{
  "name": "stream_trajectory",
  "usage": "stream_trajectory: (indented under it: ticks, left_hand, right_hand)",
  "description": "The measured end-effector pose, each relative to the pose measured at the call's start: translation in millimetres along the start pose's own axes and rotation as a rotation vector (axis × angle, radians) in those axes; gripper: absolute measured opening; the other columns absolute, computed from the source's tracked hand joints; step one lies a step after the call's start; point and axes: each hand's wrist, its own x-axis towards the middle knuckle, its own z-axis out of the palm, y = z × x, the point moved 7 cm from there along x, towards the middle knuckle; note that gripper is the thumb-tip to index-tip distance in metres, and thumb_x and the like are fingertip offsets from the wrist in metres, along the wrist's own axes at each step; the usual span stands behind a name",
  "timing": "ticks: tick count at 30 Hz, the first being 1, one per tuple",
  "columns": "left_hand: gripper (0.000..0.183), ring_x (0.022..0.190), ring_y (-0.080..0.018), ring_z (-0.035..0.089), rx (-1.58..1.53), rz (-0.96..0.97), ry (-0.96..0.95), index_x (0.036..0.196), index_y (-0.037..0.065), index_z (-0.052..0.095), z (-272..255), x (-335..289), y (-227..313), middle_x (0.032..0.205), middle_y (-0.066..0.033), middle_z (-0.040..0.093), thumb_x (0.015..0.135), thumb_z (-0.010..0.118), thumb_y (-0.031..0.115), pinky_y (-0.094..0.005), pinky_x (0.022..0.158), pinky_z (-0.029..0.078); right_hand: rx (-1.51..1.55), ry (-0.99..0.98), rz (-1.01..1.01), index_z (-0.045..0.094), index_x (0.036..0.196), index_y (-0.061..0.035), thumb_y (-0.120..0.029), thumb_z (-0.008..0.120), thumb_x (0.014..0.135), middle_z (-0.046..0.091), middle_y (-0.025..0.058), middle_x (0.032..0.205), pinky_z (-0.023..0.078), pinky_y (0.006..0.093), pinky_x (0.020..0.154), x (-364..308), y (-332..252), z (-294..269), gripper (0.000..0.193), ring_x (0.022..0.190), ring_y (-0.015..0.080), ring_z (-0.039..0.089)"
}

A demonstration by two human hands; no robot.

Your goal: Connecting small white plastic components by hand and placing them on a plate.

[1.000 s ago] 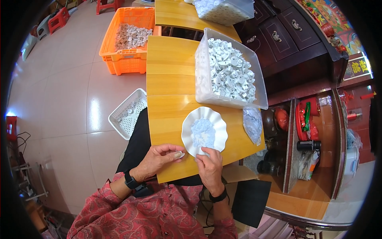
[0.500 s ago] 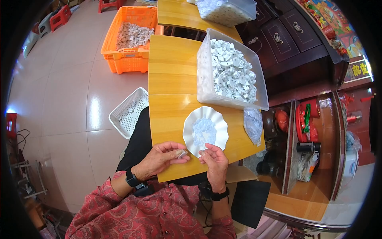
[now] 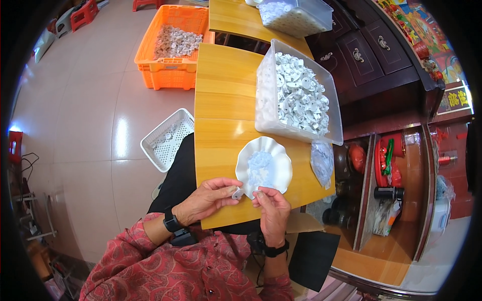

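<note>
My left hand (image 3: 215, 196) pinches a small white plastic part (image 3: 237, 193) between thumb and fingers, just off the near left rim of a scalloped white dish (image 3: 282, 176). Small pale-blue pieces (image 3: 260, 168) are heaped in the dish. By the dish's near rim, my right hand (image 3: 271, 203) is closed in a pinch; a tiny pale piece seems to show at its fingertips, too small to name. Both hands are close together, a short gap between them. Beyond the dish stands a translucent plastic bin (image 3: 301, 131) full of white plastic parts (image 3: 303, 95) like the held one.
A bag of pale pieces (image 3: 322, 163) lies right of the dish on the wooden table (image 3: 223, 110). To the left, a white perforated basket (image 3: 155, 154) and an orange crate (image 3: 170, 66) with more parts stand on the floor. Dark drawers (image 3: 357, 52) flank the right side.
The white part in my left hand has turned so its round face shows more. Both hands stay near the dish's near rim. The whole view has shifted slightly.
</note>
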Motion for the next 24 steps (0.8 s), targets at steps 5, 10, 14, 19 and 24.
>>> stream_trajectory:
  ticks: [5,10,14,19,24]
  left_hand:
    - [0.025,0.106,-0.0177,0.063,-0.094,-0.001,-0.028,0.121,-0.001,0.06,2.0,3.0,-3.4,0.115,-0.0096,0.063,0.098,0.056,0.01,-0.0298,0.091,0.056]
    - [0.026,0.105,-0.0193,0.063,-0.14,-0.017,-0.055,0.12,-0.002,0.059,2.4,3.8,-5.1,0.115,-0.0106,0.063,0.098,0.056,0.011,-0.0302,0.092,0.057]
    - [0.025,0.105,-0.0193,0.064,-0.164,-0.026,-0.042,0.12,-0.002,0.059,0.2,3.3,-5.7,0.114,-0.0104,0.063,0.098,0.056,0.011,-0.0304,0.091,0.057]
    - [0.025,0.107,-0.0195,0.063,-0.19,-0.028,-0.055,0.12,-0.001,0.059,0.0,3.5,-6.9,0.115,-0.01,0.062,0.098,0.055,0.011,-0.0315,0.093,0.056]
    - [0.024,0.11,-0.0199,0.061,-0.188,-0.005,-0.067,0.119,0.0,0.06,0.8,3.2,-8.0,0.116,-0.0096,0.062,0.097,0.057,0.01,-0.0348,0.1,0.052]
  right_hand:
    - [0.078,-0.06,0.027,0.065,0.104,0.0057,0.001,0.065,0.089,0.069,0.0117,0.093,0.05,0.0241,0.074,-3.0,5.3,12.6,0.015,0.078,0.0133,0.064]
    - [-0.031,-0.082,-0.082,0.066,0.101,0.005,0.002,0.065,0.089,0.066,0.0071,0.094,0.049,0.0229,0.075,-4.6,4.7,19.0,0.013,0.081,0.0123,0.063]
    - [-0.335,-0.025,-0.26,0.068,0.094,0.0028,0.002,0.068,0.086,0.062,0.0053,0.095,0.049,0.023,0.076,-8.4,-6.9,18.4,0.008,0.083,0.0123,0.062]
    - [-0.465,0.016,-0.416,0.068,0.089,0.0,0.002,0.071,0.081,0.06,0.0089,0.102,0.05,0.0255,0.078,-15.6,-20.6,25.8,0.008,0.087,0.0156,0.062]
    - [-0.558,0.008,-0.53,0.066,0.088,0.0002,0.002,0.071,0.08,0.058,0.0106,0.109,0.05,0.0324,0.084,-21.4,-27.8,36.4,0.01,0.092,0.021,0.062]
